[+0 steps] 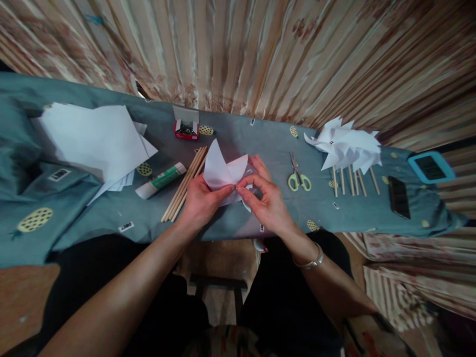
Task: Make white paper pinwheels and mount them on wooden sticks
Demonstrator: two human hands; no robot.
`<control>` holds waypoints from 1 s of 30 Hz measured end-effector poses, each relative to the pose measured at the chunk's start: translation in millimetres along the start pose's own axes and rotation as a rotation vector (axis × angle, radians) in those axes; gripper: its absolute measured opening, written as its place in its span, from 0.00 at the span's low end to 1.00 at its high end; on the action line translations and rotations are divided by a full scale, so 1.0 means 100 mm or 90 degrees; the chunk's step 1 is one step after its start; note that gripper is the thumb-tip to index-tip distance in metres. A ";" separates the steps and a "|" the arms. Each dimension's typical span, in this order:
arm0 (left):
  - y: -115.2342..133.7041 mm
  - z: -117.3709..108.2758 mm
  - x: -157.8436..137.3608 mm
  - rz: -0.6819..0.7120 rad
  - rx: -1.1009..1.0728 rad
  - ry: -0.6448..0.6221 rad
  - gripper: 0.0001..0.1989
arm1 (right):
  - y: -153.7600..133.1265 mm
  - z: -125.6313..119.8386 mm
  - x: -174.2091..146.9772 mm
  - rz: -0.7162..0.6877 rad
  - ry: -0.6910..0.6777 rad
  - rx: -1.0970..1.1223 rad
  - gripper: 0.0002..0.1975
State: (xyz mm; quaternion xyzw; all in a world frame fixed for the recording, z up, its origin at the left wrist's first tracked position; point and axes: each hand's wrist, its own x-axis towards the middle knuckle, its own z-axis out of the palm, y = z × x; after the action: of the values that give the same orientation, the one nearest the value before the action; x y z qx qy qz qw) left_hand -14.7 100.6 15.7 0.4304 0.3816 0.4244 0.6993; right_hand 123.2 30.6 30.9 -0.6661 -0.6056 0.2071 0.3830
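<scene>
In the middle of the head view, a white paper pinwheel (219, 171) with pointed, partly folded blades is held above the cloth. My left hand (203, 198) grips it from the left, the thumb pressed near its centre. My right hand (266, 198) pinches thumb and forefinger together at that same spot. A tiny shiny thing shows between the fingertips, too small to name. Just left of my left hand lie several wooden sticks (186, 184) side by side. An open red box (186, 130) of small dark metal pieces stands behind them.
A stack of white paper (89, 139) lies at left, with a green-and-white glue stick (161, 181) beside it. To the right are scissors (297, 176), several pinwheels on sticks (345, 148), a dark phone (399, 197) and a blue-framed device (431, 167). A curtain (238, 54) hangs behind the table.
</scene>
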 end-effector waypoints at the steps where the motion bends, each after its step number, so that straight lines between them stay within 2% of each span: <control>1: 0.00 0.00 0.00 0.003 0.006 -0.004 0.17 | 0.00 0.00 0.00 0.006 0.001 0.012 0.04; 8: 0.04 -0.03 -0.01 -0.019 0.035 -0.057 0.21 | 0.06 0.04 0.02 0.030 0.021 0.075 0.03; 16: 0.03 -0.02 0.01 0.000 0.010 -0.021 0.18 | 0.04 0.04 0.03 0.032 0.061 0.101 0.03; 24: 0.03 -0.02 0.00 -0.005 0.004 0.006 0.18 | 0.07 0.11 0.02 0.053 0.160 0.133 0.34; 30: 0.03 -0.01 0.00 -0.015 -0.007 0.019 0.18 | 0.10 0.19 0.02 0.095 0.154 0.257 0.42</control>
State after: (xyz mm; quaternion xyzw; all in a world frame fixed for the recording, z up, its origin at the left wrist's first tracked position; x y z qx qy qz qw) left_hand -15.9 101.7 18.2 0.4158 0.3949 0.4247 0.7006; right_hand 116.3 37.6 12.0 -0.6387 -0.4508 0.2704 0.5620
